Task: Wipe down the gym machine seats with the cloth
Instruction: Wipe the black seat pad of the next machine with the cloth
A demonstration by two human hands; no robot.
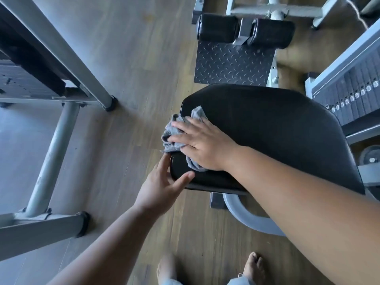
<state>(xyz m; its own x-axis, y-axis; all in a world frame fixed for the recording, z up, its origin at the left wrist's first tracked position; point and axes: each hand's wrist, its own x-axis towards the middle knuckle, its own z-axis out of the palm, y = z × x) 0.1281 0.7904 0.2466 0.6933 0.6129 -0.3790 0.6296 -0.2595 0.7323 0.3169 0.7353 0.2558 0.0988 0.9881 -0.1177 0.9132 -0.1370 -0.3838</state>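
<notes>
the black padded seat [277,130] filled the middle and right of the frame, seen from above. a crumpled grey cloth [174,128] lay on the seat's left edge, partly hanging over the side. the right hand [203,145] pressed flat on the cloth, its fingers [178,125] straight and spread apart, pointing toward the left of the frame, the forearm crossing the seat from the lower right. the left hand [162,182] reached up from the lower left and touched the seat's lower left corner, its fingers relaxed and slightly apart, the thumb lying on the pad's top and one fingertip against the side just below the cloth; it held nothing.

beyond the seat, at upper centre, stood a textured metal footplate [232,64] and above it two black roller pads [244,32]. a weight stack [353,89] ran along the right edge. a grey machine frame [61,112] occupied the left of the frame on the wood floor [148,58]. two bare feet [255,266] showed at the bottom.
</notes>
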